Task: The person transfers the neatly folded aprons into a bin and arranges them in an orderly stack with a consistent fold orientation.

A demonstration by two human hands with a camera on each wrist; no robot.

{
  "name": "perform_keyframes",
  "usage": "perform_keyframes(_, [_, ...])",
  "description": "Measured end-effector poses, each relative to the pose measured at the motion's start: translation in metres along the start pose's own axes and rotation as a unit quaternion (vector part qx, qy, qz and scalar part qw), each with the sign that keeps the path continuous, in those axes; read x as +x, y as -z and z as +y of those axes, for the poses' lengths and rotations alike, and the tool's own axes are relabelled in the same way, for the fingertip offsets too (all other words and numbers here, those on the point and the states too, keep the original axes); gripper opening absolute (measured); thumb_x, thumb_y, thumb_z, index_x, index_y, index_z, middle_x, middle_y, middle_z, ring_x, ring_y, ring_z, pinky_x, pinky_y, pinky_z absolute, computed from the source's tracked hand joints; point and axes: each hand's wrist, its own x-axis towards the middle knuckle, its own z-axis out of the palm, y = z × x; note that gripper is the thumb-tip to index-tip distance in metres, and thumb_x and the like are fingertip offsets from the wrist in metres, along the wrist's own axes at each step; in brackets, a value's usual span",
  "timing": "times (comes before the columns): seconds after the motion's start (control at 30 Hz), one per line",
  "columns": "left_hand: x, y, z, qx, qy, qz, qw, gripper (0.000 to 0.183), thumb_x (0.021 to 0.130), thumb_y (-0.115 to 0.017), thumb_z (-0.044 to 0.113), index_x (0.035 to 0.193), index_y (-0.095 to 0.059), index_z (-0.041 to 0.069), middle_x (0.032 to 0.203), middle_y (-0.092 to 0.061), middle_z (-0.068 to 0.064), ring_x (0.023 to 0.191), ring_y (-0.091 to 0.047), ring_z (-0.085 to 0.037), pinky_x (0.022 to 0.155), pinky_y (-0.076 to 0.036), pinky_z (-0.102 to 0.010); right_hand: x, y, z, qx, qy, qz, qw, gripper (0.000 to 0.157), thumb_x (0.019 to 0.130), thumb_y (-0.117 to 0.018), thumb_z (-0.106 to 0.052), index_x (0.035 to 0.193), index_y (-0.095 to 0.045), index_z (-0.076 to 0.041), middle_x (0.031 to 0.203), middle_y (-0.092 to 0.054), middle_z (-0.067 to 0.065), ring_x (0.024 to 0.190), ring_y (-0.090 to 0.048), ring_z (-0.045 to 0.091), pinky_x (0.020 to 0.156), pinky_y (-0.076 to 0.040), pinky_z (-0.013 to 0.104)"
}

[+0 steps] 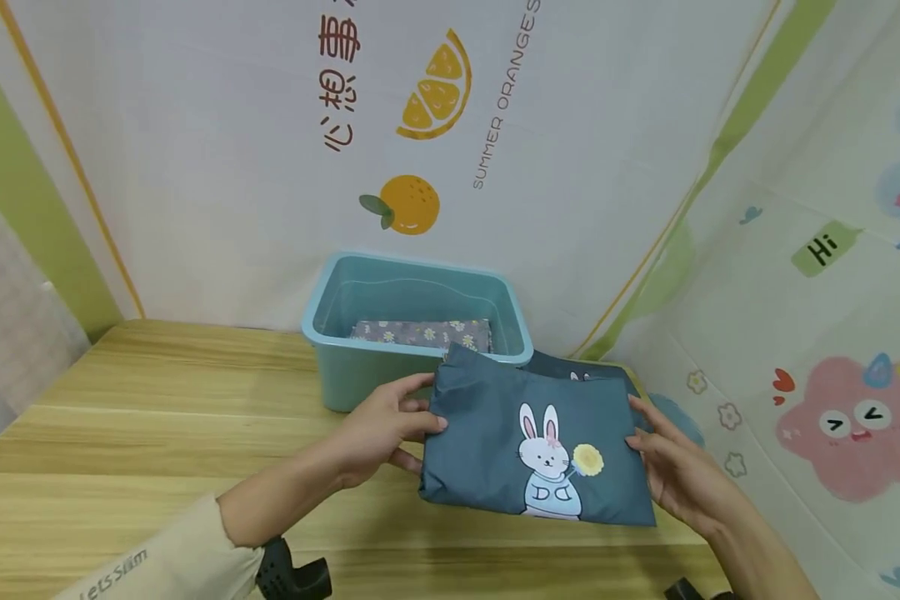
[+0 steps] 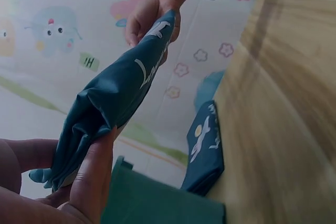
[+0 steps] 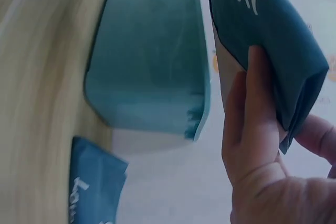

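Both hands hold up a folded dark blue cloth [image 1: 480, 442] printed with a white rabbit and a yellow flower. My left hand [image 1: 378, 425] grips its left edge, thumb on the printed front. At the opposite edge my right hand [image 1: 675, 471] pinches it between thumb and fingers. The left wrist view shows the cloth [image 2: 118, 90] nearly edge-on, its layers bunched near the left fingers. White lettering shows on the back of the cloth [image 3: 283, 35] in the right wrist view. It hangs over the table, overlapping the bin's front right corner in the head view.
A light blue plastic bin [image 1: 367, 375] stands at the back of the wooden table [image 1: 195, 417], with a folded grey floral cloth [image 1: 420, 333] inside. Right of the bin lies another dark blue cloth [image 2: 206, 153] with a similar print. Printed curtains [image 1: 607, 100] enclose the back and sides.
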Motion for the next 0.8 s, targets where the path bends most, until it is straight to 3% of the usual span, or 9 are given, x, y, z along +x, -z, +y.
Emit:
perform_keyframes(0.07, [-0.002,0.007,0.007,0.005,0.000,0.004,1.0000,0.077,0.098,-0.058,0.009,0.162,-0.016,0.010,0.152,-0.047,-0.026,0.112,-0.069,-0.030,0.072,-0.064,-0.041,0.006,-0.007,-0.007,-0.014,0.004,0.003,1.000,0.079,0.108,-0.038,-0.009,0.160,0.020,-0.025,0.158,0.019,0.019,0.093,-0.055,0.000,0.077,-0.054,0.017])
perform_keyframes(0.17, [-0.002,0.018,0.017,0.006,-0.003,0.005,1.0000,0.078,0.099,-0.056,0.008,0.163,-0.012,0.011,0.156,-0.041,-0.026,0.123,-0.064,-0.038,0.075,-0.064,-0.043,0.016,-0.016,-0.017,-0.030,0.017,-0.005,0.999,0.078,0.107,-0.038,-0.008,0.161,0.016,-0.024,0.160,0.013,0.019,0.093,-0.055,0.000,0.076,-0.054,0.018])
perform_keyframes(0.33, [0.001,0.037,0.031,0.021,-0.005,0.004,0.9998,0.078,0.101,-0.051,0.008,0.164,-0.005,0.011,0.165,-0.025,-0.024,0.139,-0.048,-0.045,0.079,-0.063,-0.043,0.034,-0.031,-0.035,-0.036,0.042,-0.027,0.998,0.070,0.107,-0.040,-0.007,0.160,0.002,-0.025,0.154,-0.019,0.012,0.088,-0.060,0.003,0.071,-0.056,0.021])
perform_keyframes(0.4, [0.002,0.046,0.035,0.032,-0.003,0.006,0.9995,0.078,0.101,-0.051,0.009,0.164,-0.003,0.010,0.166,-0.021,-0.023,0.142,-0.045,-0.045,0.081,-0.063,-0.042,0.041,-0.037,-0.043,-0.031,0.049,-0.035,0.998,0.063,0.107,-0.040,-0.006,0.157,-0.007,-0.026,0.139,-0.038,0.007,0.087,-0.062,0.006,0.070,-0.057,0.023])
perform_keyframes(0.47, [0.004,0.054,0.040,0.037,0.000,0.010,0.9993,0.079,0.101,-0.050,0.009,0.164,-0.002,0.011,0.168,-0.017,-0.021,0.143,-0.044,-0.044,0.081,-0.063,-0.041,0.049,-0.042,-0.050,-0.037,0.051,-0.032,0.997,0.063,0.107,-0.040,-0.005,0.158,-0.009,-0.026,0.129,-0.045,0.005,0.085,-0.063,0.007,0.069,-0.058,0.025])
perform_keyframes(0.67, [0.013,0.076,0.055,0.063,-0.002,0.012,0.9979,0.080,0.103,-0.049,0.010,0.163,0.004,0.011,0.168,-0.017,-0.022,0.143,-0.044,-0.042,0.082,-0.063,-0.037,0.075,-0.057,-0.068,-0.062,0.036,-0.006,0.997,0.068,0.106,-0.041,-0.006,0.161,-0.004,-0.022,0.117,-0.053,0.005,0.084,-0.065,0.011,0.070,-0.059,0.029])
perform_keyframes(0.8, [0.019,0.091,0.065,0.091,0.003,0.018,0.9957,0.079,0.105,-0.046,0.008,0.163,0.008,0.010,0.170,-0.006,-0.022,0.150,-0.033,-0.042,0.079,-0.061,-0.031,0.094,-0.068,-0.077,-0.067,0.022,0.014,0.997,0.067,0.107,-0.040,-0.008,0.162,-0.006,-0.026,0.121,-0.050,0.002,0.085,-0.065,0.010,0.067,-0.058,0.027])
